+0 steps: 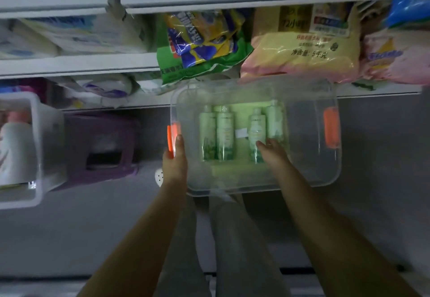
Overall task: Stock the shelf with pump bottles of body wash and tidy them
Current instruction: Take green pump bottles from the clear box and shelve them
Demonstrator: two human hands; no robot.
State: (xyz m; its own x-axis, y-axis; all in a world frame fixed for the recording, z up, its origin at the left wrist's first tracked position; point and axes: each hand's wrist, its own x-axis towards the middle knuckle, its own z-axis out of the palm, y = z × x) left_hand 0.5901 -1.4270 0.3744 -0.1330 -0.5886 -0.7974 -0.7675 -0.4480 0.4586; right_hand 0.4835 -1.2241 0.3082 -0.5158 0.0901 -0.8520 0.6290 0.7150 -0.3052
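Note:
A clear plastic box (302,175) with orange latches (331,126) stands on the floor below the lowest shelf. Several pale green body wash bottles (224,133) lie side by side in it, pump ends pointing at the shelves; they look hazy through the plastic. My left hand (174,159) holds the box's left rim, its thumb lying along the left orange latch (171,133); its fingers are hidden under the rim. My right hand (272,154) reaches over the box with fingers stretched out, the tips at the third bottle (256,131). Whether it touches the bottle or a lid I cannot tell.
White shelves (76,64) run across the top, holding a green and yellow bag (200,43), a yellow and pink sack (300,57) and pink packs (395,59). A purple stool (102,147) and a white bin with bottles (37,147) stand left of the box.

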